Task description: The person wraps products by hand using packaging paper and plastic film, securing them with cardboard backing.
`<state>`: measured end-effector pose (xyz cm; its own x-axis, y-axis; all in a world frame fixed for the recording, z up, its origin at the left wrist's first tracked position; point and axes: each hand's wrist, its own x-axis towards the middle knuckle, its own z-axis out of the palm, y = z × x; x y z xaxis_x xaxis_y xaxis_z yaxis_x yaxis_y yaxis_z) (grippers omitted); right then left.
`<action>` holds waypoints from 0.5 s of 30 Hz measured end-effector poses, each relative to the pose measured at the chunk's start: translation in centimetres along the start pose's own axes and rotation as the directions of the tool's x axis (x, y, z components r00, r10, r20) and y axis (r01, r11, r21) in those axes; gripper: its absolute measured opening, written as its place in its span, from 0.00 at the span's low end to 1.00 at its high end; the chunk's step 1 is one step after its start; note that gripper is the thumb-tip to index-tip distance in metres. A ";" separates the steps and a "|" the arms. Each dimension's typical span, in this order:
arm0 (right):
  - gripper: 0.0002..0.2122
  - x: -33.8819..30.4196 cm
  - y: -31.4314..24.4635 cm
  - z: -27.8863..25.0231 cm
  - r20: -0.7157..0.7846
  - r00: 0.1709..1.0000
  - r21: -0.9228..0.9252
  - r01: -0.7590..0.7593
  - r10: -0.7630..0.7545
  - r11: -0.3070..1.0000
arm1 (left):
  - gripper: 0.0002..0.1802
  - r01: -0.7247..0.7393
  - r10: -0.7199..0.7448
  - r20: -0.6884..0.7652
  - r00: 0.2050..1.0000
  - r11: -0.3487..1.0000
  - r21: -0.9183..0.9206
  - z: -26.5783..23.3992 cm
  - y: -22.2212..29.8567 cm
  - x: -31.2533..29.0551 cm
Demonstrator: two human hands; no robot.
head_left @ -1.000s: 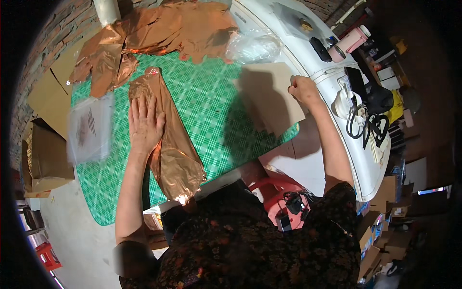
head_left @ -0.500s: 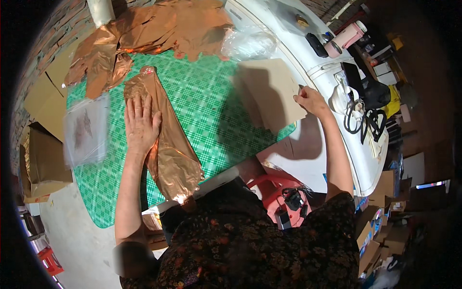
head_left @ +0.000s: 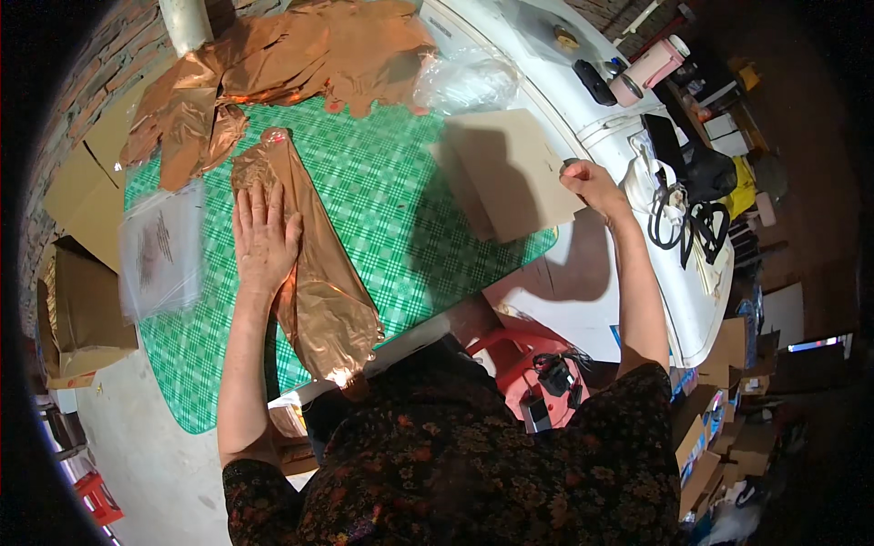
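Left hand (head_left: 263,253), grip released, lies on long copper-coloured foil (head_left: 328,305); right hand (head_left: 596,189) curls at flat beige cardboard (head_left: 519,173), its grip unclear.

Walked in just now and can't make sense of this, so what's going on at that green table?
A person's left hand lies flat on a long piece of copper-coloured foil on the green checked cloth. Their right hand is at the right edge of some brown card sheets, fingers bent; whether it grips one is unclear. More crumpled foil covers the far side, beside a clear plastic bundle, and clear plastic sleeves lie at the left.
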<state>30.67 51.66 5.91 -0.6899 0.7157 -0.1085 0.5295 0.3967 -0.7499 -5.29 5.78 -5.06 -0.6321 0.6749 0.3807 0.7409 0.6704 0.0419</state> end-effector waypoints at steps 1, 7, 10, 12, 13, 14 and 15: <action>0.05 -0.5 -0.6 0.2 0.013 1.000 0.040 -0.022 0.021 0.999 | 0.35 0.003 -0.003 -0.016 1.000 1.000 0.003 0.2 -0.4 -0.2; 0.07 -3.7 -1.7 0.9 0.018 0.985 0.074 -0.172 0.171 0.982 | 0.35 -0.002 0.002 -0.031 1.000 1.000 -0.004 0.5 -0.6 -0.5; 0.10 -3.2 -2.0 1.8 -0.024 0.988 0.028 -0.153 0.154 0.988 | 0.35 -0.009 0.009 -0.049 0.999 1.000 -0.003 0.5 -0.7 -0.4; 0.11 -2.1 -1.9 2.1 -0.057 0.992 -0.029 -0.116 0.115 0.993 | 0.35 -0.006 0.006 -0.041 0.999 1.000 -0.003 0.5 -0.6 -0.4; 0.14 -1.3 -1.3 2.2 -0.112 0.991 -0.159 -0.084 0.067 0.984 | 0.35 -0.002 0.002 -0.034 0.999 1.000 -0.003 0.5 -0.4 -0.3; 0.16 -0.7 -0.8 2.3 -0.158 0.987 -0.288 -0.057 0.012 0.956 | 0.35 -0.003 0.003 -0.036 0.999 1.000 -0.004 0.5 -0.3 -0.2; 0.16 -0.3 -0.4 2.0 -0.162 0.987 -0.288 -0.058 0.011 0.956 | 0.35 -0.008 0.007 -0.038 0.999 1.000 -0.004 0.5 -0.2 -0.1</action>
<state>29.68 50.14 4.97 -0.5947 0.8039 -0.0098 0.6886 0.5029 -0.5224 -5.51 5.74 -5.50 -0.6176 0.6676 0.4157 0.7465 0.6641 0.0426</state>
